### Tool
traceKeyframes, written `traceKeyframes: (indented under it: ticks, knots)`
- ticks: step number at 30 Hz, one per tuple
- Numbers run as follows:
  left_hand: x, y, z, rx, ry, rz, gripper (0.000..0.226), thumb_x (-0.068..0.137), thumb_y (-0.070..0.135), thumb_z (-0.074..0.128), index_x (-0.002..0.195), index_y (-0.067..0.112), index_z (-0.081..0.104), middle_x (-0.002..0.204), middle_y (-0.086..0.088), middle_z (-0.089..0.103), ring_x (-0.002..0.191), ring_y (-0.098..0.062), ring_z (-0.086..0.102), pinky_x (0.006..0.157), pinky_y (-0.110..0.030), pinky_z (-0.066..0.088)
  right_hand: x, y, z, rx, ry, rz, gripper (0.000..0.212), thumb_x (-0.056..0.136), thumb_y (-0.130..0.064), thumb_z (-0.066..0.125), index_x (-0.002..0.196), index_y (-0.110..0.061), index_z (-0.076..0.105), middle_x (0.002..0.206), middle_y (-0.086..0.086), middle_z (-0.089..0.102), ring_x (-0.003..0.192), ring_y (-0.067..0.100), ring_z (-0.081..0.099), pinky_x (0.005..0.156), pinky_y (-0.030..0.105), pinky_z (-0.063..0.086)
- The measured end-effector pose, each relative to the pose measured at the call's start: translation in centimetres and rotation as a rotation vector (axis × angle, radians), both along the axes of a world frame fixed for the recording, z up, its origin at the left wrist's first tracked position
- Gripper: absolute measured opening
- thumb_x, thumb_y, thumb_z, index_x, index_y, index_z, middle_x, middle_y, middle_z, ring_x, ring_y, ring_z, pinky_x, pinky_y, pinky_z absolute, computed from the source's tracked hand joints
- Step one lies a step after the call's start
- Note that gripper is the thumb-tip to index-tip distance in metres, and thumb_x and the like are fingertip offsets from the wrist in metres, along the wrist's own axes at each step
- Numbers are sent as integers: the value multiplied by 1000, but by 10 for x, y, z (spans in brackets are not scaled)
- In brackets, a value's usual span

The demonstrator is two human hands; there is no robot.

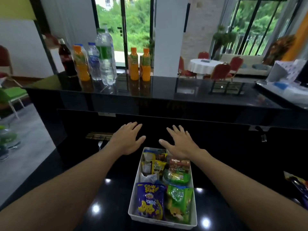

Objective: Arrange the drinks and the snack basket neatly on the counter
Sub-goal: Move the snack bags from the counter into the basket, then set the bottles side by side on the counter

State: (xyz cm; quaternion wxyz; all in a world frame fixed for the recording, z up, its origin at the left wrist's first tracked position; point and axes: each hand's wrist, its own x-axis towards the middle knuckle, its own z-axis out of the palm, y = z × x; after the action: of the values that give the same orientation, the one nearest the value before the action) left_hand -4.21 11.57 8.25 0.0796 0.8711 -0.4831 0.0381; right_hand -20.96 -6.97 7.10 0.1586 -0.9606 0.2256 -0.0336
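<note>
Desk: Progress on the drinks, left to right?

Photographer: Bottles stand upright on the raised black counter (pixel 183 90), far left. A cola bottle (pixel 66 62), an orange juice bottle (pixel 81 64), a small water bottle (pixel 94 62) and a large water bottle (pixel 105 59) are bunched close together. After a gap to the right come a second orange juice bottle (pixel 134 65) and a third orange juice bottle (pixel 146 66), side by side. They are grouped loosely rather than in one even line, so I judge the drinks only partly done. The snack basket (pixel 134 190), a white tray full of packets, sits on the lower near surface (pixel 113 202), not up with the bottles. That part looks to be left.

Desk: And the hands?

Photographer: The left hand (pixel 128 139) is flat, its fingers straight and spread. It holds nothing and hovers just left of the basket's far end. The right hand (pixel 181 140), likewise flat and empty, covers the basket's far right corner. Whether it touches the rim I cannot tell. Most of the basket lies nearer than both hands, between the forearms.
</note>
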Motion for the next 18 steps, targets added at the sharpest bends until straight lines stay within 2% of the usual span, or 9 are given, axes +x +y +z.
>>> traceKeyframes:
  ticks: [10,15,18]
  knots:
    - [24,12,59,-30,-72,71,72,100,60,30,159,20,18,165,-4,19,152,-23,13,122,-38,11,26,7,61,-18,-178,103,86,93,-76,37,161,-24,23,168,4,16,156,23,3,125,48,4]
    - [31,14,69,-51,-79,89,72,100,61,30,159,21,18,165,-4,19,152,-22,12,123,-38,12,40,8,76,-3,-262,105,82,93,-75,42,156,-24,32,163,1,32,154,21,16,122,46,21]
    - [38,15,76,-57,-92,94,72,100,61,29,159,21,18,165,-4,18,152,-22,11,123,-39,12,50,8,81,-33,-298,111,81,92,-75,43,155,-24,34,160,-1,37,152,20,21,119,44,24]
